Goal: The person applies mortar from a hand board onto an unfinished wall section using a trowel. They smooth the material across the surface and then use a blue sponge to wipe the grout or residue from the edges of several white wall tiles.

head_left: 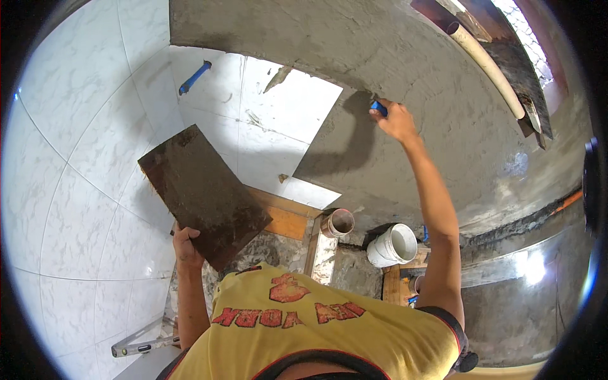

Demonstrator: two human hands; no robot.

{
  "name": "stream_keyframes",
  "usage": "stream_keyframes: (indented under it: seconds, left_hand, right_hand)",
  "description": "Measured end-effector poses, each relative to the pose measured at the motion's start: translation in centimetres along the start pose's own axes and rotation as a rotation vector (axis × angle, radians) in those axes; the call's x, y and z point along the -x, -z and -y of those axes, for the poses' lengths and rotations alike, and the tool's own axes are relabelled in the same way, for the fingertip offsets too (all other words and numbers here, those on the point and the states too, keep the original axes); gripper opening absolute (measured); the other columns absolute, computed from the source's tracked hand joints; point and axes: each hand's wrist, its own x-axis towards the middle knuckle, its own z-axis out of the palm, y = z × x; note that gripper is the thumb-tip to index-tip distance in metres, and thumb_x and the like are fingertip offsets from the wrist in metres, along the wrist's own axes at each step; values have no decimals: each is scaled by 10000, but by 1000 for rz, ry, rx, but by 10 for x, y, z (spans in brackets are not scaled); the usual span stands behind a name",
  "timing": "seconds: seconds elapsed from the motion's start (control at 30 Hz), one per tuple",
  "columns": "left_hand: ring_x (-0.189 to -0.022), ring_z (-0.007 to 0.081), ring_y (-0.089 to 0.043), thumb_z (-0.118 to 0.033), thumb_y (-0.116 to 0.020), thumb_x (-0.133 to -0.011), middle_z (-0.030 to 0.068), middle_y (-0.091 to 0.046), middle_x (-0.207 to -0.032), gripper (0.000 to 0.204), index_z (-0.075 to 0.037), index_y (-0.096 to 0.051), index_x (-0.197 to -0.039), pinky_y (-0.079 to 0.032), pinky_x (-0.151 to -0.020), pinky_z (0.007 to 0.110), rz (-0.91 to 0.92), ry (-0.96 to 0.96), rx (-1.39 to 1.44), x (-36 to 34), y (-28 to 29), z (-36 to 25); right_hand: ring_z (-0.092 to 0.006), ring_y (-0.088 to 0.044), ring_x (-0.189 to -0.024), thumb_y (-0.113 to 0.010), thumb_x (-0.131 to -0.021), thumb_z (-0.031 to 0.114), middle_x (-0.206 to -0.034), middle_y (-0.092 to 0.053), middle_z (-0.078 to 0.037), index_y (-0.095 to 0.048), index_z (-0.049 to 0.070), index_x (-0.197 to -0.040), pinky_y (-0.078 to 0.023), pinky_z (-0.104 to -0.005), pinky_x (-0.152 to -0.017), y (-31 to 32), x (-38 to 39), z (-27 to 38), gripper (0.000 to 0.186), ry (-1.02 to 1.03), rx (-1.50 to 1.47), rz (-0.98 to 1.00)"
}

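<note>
My left hand (187, 246) grips the lower left edge of a dark rectangular mortar board (206, 196). A thin grey-brown film of mortar coats its face, and it tilts in front of the white tiles. My right arm reaches up and forward. Closed around a blue-handled tool (379, 107), my right hand (398, 121) is at the grey mortar-coated wall (411, 69). Only the blue end of the handle shows clearly; the working part is hidden or blends into the wet-looking grey. Left of this hand, the mortar layer ends at bare white tile (291, 101) with smears on it.
A blue pipe stub (195, 78) juts from the tiles. Below stand a white bucket (392, 247) and a smaller round container (338, 223) near wooden planks (285, 218). A spirit level (145, 346) lies lower left. On an upper right ledge rests a cream pipe (486, 69).
</note>
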Motion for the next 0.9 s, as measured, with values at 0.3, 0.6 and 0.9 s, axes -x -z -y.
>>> stream_keyframes:
  seconds: [0.3,0.6,0.9]
  left_hand:
    - [-1093,374,-606,15,-465,-601,179,-591,-1222,732,46,-446,-1332,-513,-989,483,10,29,-20,2,-8,0]
    - [-1068,379,-609,-4,-480,-600,180,-596,-1192,702,29,-470,-1301,-526,-962,499,-47,-1,19,7,-9,-8]
    - [-1084,392,-606,12,-464,-604,188,-583,-1203,709,25,-460,-1313,-543,-941,500,-90,-22,63,4,25,-14]
  right_hand:
    - [-373,-647,-1065,-633,-913,389,-1084,-700,-191,-652,131,-1247,-507,-488,-915,20,0,56,422,165,41,-74]
    - [-357,-665,-1047,-661,-900,410,-1088,-709,-180,-645,80,-1262,-508,-467,-909,-3,-28,69,490,183,85,-195]
    - [-359,-645,-1094,-649,-891,358,-1112,-700,-172,-641,121,-1270,-509,-473,-929,3,-32,88,447,182,145,-100]
